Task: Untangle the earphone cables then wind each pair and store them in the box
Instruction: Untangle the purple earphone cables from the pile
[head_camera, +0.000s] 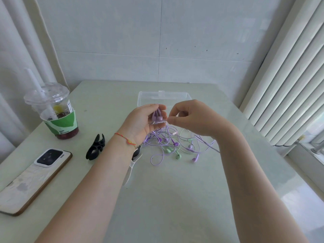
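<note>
Both forearms are seen reaching in from the near edge of the bench (175, 199) toward its middle. A purple pair of earbuds (157, 116) is held upright in the left hand (143, 123), its fingers (157, 107) curled loosely round them. A thin cable (164, 121) running from that pair is pinched between thumb and forefinger of the right hand (191, 118), whose other fingers are curled. Below the hands, a tangle of purple and green earphones (175, 146) is spread on the bench, with strands rising to the hands. A clear plastic box (175, 96) is placed just behind the hands, toward the far edge. Near the left edge, a lidded drink cup (54, 111) with a straw is stood, and a phone (35, 178) is laid face down nearer the camera. A black clip (96, 148) is set between the phone and the left wrist. A white clip (130, 168) is partly hidden under the left forearm.
</note>
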Motion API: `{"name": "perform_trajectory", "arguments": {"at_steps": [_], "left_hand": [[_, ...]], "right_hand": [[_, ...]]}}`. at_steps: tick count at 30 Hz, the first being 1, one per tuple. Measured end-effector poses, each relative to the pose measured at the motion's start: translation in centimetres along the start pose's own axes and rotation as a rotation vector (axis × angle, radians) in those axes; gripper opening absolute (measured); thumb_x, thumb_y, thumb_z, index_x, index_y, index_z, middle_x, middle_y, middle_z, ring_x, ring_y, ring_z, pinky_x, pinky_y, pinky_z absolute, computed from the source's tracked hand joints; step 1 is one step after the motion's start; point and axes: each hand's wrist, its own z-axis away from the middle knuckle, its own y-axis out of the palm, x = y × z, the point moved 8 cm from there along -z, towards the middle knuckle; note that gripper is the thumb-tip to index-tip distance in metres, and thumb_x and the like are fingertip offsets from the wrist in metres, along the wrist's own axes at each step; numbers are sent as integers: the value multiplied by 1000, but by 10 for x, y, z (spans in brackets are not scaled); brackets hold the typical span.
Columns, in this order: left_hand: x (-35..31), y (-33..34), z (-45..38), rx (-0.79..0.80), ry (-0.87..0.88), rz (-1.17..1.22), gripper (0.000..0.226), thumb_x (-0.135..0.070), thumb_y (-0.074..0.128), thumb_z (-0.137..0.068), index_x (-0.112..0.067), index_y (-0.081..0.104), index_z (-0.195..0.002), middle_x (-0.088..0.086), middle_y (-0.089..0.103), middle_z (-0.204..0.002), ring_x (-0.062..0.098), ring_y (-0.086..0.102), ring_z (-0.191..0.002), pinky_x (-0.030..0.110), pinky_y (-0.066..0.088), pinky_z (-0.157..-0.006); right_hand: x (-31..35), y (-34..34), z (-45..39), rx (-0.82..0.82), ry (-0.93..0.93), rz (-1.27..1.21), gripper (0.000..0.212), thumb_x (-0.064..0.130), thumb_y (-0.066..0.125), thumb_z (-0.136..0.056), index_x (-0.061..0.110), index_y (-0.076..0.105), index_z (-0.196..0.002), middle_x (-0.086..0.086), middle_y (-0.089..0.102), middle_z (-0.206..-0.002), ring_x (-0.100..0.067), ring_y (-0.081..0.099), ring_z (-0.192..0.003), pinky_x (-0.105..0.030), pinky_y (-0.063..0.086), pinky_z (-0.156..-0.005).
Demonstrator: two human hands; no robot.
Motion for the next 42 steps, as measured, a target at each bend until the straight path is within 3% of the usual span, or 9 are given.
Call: {"name": "perform_trajectory", "arguments": {"at_steps": [5, 9, 11, 17, 21, 28, 35, 38, 42], "left_hand": [[0, 1, 1, -16, -10, -80, 26, -7, 46, -97, -2, 65, -80, 7, 62, -72, 16, 67, -66, 35, 58, -73], [3, 14, 6, 121, -35, -318, 40, -10, 44, -98, -11, 67, -65, 4, 67, -64, 28, 67, -86, 40, 52, -86], [6, 21, 9, 192, -47, -368, 34, -13, 43, -98, -9, 68, -74, 5, 67, -65, 27, 67, -87, 39, 51, -85], [5, 32, 18, 344, -143, -66, 37, -27, 35, -103, -8, 63, -89, 3, 58, -70, 20, 63, -72, 28, 55, -63], [-7, 39, 24, 403, -143, 204, 27, -26, 48, -90, -14, 71, -82, 0, 60, -75, 15, 64, -77, 21, 50, -49], [-9, 18, 9, 178, -39, 332, 27, -25, 44, -101, -14, 65, -115, 0, 73, -109, 16, 68, -107, 17, 54, -56], [-8, 10, 2, 38, 147, -37, 27, -24, 43, -102, -13, 65, -91, 0, 72, -112, 13, 68, -107, 37, 35, -87], [-4, 8, 2, -42, 181, -76, 23, -18, 49, -101, -4, 65, -92, 9, 71, -114, 15, 69, -104, 31, 45, -86], [0, 5, 1, -92, 167, -182, 19, -14, 56, -97, -10, 74, -97, 6, 72, -97, 19, 63, -87, 31, 50, -85]], "right_hand": [[3, -2, -2, -66, -11, 0, 11, 28, 63, -86, 20, 69, -81, 10, 44, -52, -5, 37, -45, -17, 31, -46], [1, -5, -3, -119, -21, -6, 9, 20, 61, -85, 19, 69, -80, 19, 48, -44, -2, 40, -45, -11, 30, -44], [0, -10, -5, -180, -36, -9, 9, 20, 62, -86, 20, 68, -80, 18, 49, -46, 1, 43, -47, -10, 32, -46], [-16, -25, -8, -359, -4, -109, 8, 24, 66, -87, 17, 67, -83, 6, 43, -54, -5, 37, -47, -17, 30, -48], [-20, -12, -12, -257, 37, -91, 15, 24, 57, -94, 21, 69, -85, -5, 57, -65, -12, 44, -52, -25, 38, -56], [-7, 34, -6, 169, 53, 91, 39, 35, 45, -100, 31, 49, -62, 2, 64, -69, -10, 48, -44, -24, 39, -52], [1, 43, -6, 180, 59, 216, 31, 26, 43, -100, 15, 60, -76, -2, 63, -69, -16, 52, -49, -26, 43, -50], [9, 43, -5, 150, 20, 231, 30, 23, 44, -99, 3, 65, -91, -14, 65, -80, -21, 54, -62, -30, 46, -58], [15, 29, -4, 55, -19, 189, 24, 19, 49, -94, 5, 67, -89, 0, 45, -62, -15, 39, -56, -25, 32, -52]]}}
